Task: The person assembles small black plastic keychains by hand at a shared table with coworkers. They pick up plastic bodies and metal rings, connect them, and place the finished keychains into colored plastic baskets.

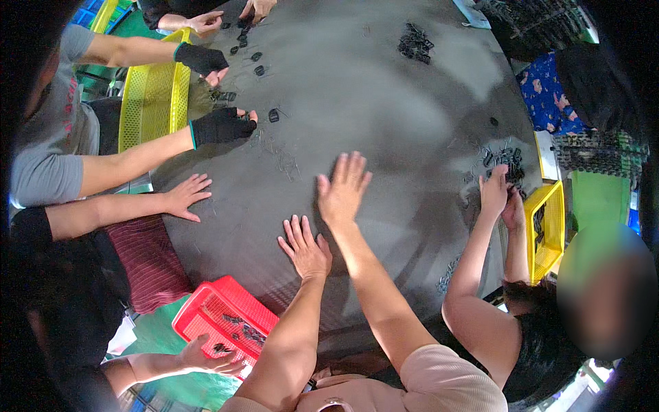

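My left hand (307,252) lies flat on the dark grey table (398,268) with its fingers spread and nothing under them that I can see. Farther off and slightly to the right, my right hand (344,189) also rests palm down, fingers stretched out and holding nothing. Beyond my hands and to the left, some thin wire-like pieces (285,161) are scattered on the tabletop. A small black buckle-like piece (274,115) sits farther out, beside a co-worker's gloved hand.
A red basket (226,309) with small dark parts stands at the near left by a co-worker's hand. Yellow baskets stand at the far left (154,103) and right (546,233). Black parts are piled at the far side (415,43) and near the right-hand co-worker's hands (504,192).
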A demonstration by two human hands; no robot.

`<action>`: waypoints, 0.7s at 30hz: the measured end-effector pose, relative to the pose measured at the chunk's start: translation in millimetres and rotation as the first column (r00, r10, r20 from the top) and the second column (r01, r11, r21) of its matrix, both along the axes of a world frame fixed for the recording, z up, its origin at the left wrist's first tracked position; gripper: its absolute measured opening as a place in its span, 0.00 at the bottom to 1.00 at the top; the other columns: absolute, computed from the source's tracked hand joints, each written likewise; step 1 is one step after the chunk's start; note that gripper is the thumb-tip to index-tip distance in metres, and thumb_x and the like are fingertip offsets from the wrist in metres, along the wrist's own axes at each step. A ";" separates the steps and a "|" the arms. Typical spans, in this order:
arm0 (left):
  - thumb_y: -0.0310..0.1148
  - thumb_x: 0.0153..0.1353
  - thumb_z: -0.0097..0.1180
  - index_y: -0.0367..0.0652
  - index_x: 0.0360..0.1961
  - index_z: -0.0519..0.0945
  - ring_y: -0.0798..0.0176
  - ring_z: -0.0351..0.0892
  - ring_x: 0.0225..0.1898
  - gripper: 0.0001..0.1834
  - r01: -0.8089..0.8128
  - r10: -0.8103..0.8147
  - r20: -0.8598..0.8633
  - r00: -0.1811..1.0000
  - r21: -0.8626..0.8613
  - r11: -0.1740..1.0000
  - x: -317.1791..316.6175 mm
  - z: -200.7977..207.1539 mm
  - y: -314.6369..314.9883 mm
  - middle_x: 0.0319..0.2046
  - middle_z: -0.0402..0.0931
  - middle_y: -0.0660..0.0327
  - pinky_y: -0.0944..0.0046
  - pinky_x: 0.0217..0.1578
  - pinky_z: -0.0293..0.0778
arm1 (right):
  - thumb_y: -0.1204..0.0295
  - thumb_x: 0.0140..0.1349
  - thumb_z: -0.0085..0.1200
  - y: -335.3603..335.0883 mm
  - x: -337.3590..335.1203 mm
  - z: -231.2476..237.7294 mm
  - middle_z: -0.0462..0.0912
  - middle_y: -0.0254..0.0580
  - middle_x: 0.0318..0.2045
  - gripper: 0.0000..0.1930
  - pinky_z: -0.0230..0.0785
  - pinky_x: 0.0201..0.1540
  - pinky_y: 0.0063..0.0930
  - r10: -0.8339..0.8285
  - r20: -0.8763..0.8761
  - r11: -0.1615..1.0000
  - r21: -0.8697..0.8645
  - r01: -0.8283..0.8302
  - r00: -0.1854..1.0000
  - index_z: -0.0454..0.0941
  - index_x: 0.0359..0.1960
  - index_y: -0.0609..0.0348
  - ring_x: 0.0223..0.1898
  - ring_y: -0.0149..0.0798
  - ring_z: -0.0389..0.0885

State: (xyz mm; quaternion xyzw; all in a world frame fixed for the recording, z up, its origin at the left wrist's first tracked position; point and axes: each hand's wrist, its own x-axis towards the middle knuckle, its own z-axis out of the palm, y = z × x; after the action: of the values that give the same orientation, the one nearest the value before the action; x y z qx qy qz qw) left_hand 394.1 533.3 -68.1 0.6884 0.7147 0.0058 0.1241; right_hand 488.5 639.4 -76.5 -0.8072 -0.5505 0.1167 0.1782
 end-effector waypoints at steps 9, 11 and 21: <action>0.47 0.54 0.49 0.41 0.66 0.47 0.47 0.31 0.70 0.43 0.072 -0.072 -0.062 0.995 -0.001 0.997 -9.0 -29.7 -9.7 0.67 0.40 0.53 0.36 0.64 0.30 | 0.60 0.61 0.47 74.5 -79.4 10.1 0.49 0.58 0.66 0.34 0.37 0.68 0.46 0.432 -0.301 0.896 0.250 -0.367 0.850 0.53 0.64 0.65 0.68 0.54 0.43; 0.47 0.54 0.49 0.41 0.66 0.47 0.46 0.32 0.70 0.42 0.056 -0.062 -0.101 0.993 -0.060 0.997 -12.2 -30.5 -9.4 0.67 0.41 0.52 0.35 0.63 0.31 | 0.60 0.61 0.47 71.1 -73.2 13.1 0.49 0.58 0.66 0.34 0.38 0.68 0.47 0.424 -0.290 0.902 0.222 -0.370 0.858 0.52 0.64 0.65 0.68 0.54 0.44; 0.39 0.57 0.46 0.42 0.64 0.56 0.49 0.38 0.69 0.33 0.001 0.000 0.047 0.999 -0.015 1.000 -2.2 2.1 4.0 0.67 0.47 0.53 0.38 0.64 0.36 | 0.75 0.54 0.49 128.3 -10.0 2.4 0.72 0.47 0.50 0.18 0.57 0.56 0.46 0.308 -0.250 0.895 0.403 -0.191 0.918 0.72 0.49 0.53 0.56 0.51 0.66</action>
State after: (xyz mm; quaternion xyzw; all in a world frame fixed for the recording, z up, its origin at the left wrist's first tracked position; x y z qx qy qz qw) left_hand 391.9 537.3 -66.0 0.6872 0.7115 0.0166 0.1458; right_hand 478.5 767.7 -74.1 -0.6523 -0.6282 0.1568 0.3940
